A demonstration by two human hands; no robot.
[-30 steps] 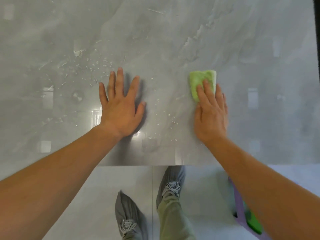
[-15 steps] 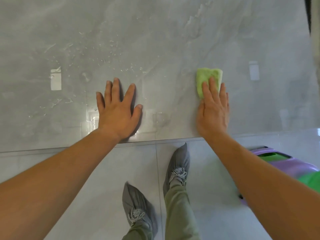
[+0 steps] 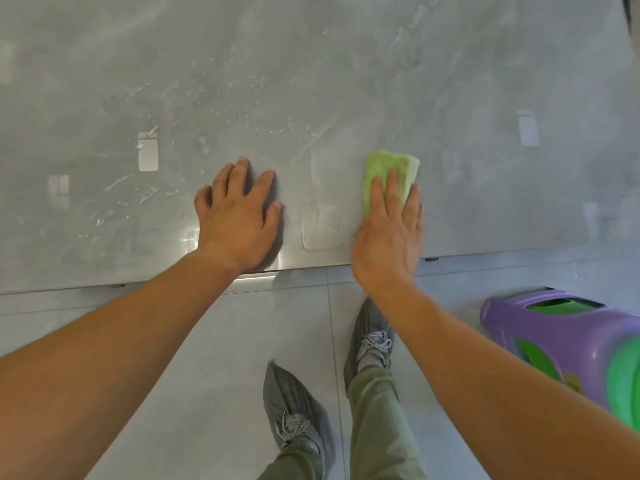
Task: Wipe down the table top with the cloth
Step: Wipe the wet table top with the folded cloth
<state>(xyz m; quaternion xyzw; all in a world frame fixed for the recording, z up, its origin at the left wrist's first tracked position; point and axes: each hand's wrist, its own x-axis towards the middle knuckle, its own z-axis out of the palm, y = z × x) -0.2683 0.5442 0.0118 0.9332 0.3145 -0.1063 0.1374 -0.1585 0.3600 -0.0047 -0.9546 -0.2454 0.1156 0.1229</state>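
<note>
A glossy grey marble table top (image 3: 346,81) fills the upper part of the view. A folded green cloth (image 3: 391,168) lies flat on it near the front edge. My right hand (image 3: 389,233) presses down on the cloth with its fingers laid over it; the cloth's near part is hidden under the hand. My left hand (image 3: 239,216) rests flat on the table to the left of the cloth, fingers spread, holding nothing. Water droplets and streaks (image 3: 221,102) cover the table left of centre, beyond my left hand.
The table's front edge (image 3: 138,284) runs across below my hands. Beneath it are pale floor tiles and my two feet in grey shoe covers (image 3: 294,403). A purple and green plastic stool (image 3: 568,337) stands on the floor at the right.
Both hands and the cloth have come back toward the table's front edge. The view has tilted down, so more floor and the purple stool show.
</note>
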